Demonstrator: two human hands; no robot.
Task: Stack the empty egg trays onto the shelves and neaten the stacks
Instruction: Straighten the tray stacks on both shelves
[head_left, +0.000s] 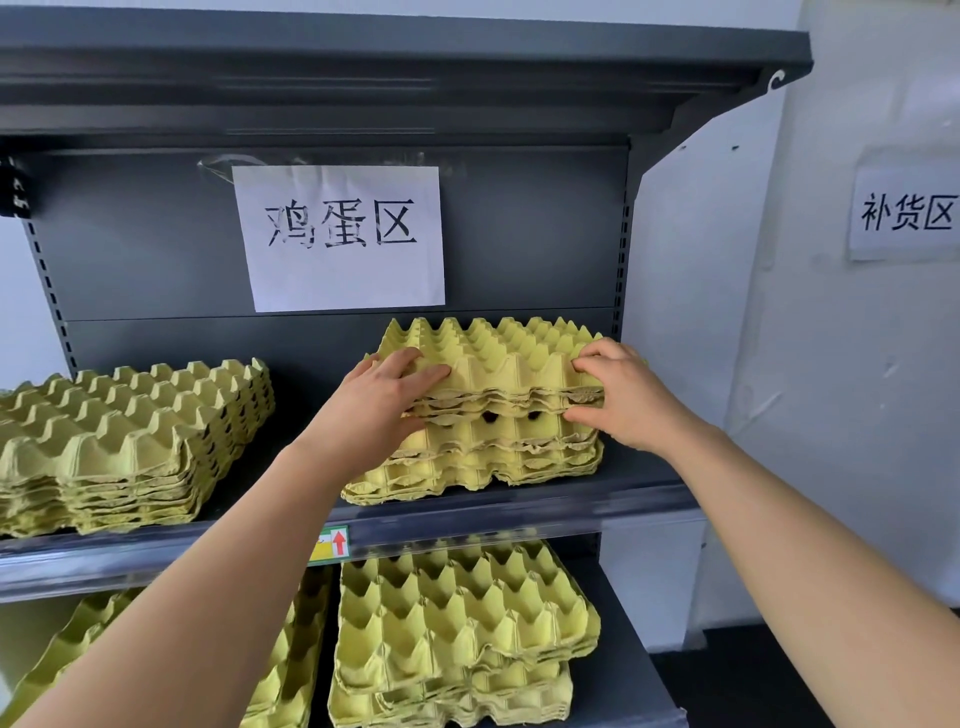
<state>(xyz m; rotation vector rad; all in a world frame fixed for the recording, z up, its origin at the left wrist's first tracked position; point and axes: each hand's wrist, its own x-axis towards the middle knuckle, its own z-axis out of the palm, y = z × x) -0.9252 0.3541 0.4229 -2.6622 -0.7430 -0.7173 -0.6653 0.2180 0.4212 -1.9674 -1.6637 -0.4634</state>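
Below the paper sign (343, 236), my left hand (379, 405) and right hand (623, 400) each clasp the top egg trays (498, 358) of a shelved stack (493, 462).

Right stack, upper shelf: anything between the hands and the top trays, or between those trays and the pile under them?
Nothing visible. The left hand and right hand grip the front corners of the top yellow-green pulp egg trays, which sit on the lower trays on the grey metal shelf.
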